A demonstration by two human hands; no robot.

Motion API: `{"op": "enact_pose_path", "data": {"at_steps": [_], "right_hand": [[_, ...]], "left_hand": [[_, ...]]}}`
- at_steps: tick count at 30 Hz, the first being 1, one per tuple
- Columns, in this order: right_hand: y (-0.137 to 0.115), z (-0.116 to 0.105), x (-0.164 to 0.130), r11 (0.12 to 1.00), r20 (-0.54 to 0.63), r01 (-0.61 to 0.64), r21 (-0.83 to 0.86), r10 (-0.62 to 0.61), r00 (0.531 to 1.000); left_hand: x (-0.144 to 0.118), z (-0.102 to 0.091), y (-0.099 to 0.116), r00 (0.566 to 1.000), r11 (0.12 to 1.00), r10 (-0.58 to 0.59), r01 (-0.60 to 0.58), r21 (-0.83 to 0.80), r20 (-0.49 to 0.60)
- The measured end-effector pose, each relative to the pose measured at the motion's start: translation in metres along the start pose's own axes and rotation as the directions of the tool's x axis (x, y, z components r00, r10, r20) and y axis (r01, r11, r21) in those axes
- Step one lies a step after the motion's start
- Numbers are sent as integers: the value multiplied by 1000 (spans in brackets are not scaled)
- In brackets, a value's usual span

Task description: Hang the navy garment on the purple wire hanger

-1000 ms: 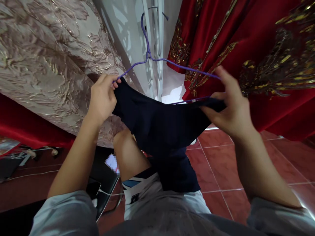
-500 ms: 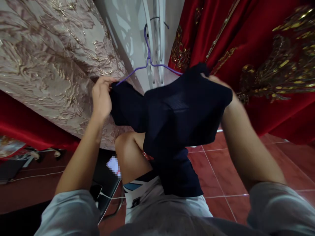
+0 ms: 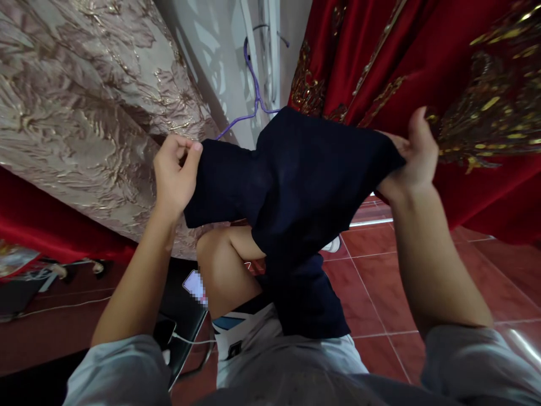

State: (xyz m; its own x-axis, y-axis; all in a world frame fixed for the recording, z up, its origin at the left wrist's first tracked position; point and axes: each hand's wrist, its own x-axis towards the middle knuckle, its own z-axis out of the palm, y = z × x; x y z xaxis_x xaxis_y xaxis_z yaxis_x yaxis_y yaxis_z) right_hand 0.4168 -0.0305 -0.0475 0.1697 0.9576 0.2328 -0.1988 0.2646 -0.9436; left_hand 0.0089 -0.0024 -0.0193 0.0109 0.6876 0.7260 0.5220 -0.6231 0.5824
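Observation:
A dark navy garment is stretched between my two hands, over a purple wire hanger that shows above its top edge. My left hand pinches the garment's upper left end, thumb against bent fingers. At the far side, my right hand has its thumb raised away from the cloth, and its outstretched fingers go behind the fabric, partly hidden. Dark cloth hangs down onto my lap; whether it is the same piece I cannot tell.
Pinkish embossed fabric with gold threads hangs at left. Red cloth with gold sequins hangs at right. Behind the hanger are white uprights. A lit phone lies beside my knee, and a white cable runs nearby. Red tiles cover the floor.
My right hand has moved outward to the right and come out from under the cloth, thumb now spread. The garment's top has shifted, covering the hanger's right arm. My left hand stays nearly in place.

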Motion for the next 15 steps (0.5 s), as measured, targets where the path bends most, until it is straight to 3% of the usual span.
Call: {"op": "enact_pose_path", "data": {"at_steps": [3, 5, 8, 11, 12, 13, 15], "right_hand": [[-33, 6, -4, 992, 63, -107, 63, 103, 993], [-50, 21, -4, 979, 105, -8, 206, -14, 994], [-58, 49, -4, 904, 189, 115, 412, -208, 960], [-55, 63, -15, 959, 353, 68, 275, -167, 921], [-53, 62, -20, 983, 458, 42, 178, -120, 881], [-50, 60, -24, 997, 586, 20, 69, -56, 808], [-41, 55, -32, 991, 807, 39, -126, 80, 584]], "left_hand": [[4, 7, 13, 999, 998, 48, -47, 40, -2], [9, 15, 19, 998, 996, 66, -66, 58, -2], [19, 25, 13, 998, 996, 58, -58, 73, 7], [23, 29, -4, 1000, 1000, 24, -24, 7, 20], [21, 28, -10, 1000, 1000, 15, -15, -24, 19], [19, 25, -14, 1000, 999, 16, -16, -51, 12], [12, 17, -17, 999, 994, 49, -48, -94, 16]]}}
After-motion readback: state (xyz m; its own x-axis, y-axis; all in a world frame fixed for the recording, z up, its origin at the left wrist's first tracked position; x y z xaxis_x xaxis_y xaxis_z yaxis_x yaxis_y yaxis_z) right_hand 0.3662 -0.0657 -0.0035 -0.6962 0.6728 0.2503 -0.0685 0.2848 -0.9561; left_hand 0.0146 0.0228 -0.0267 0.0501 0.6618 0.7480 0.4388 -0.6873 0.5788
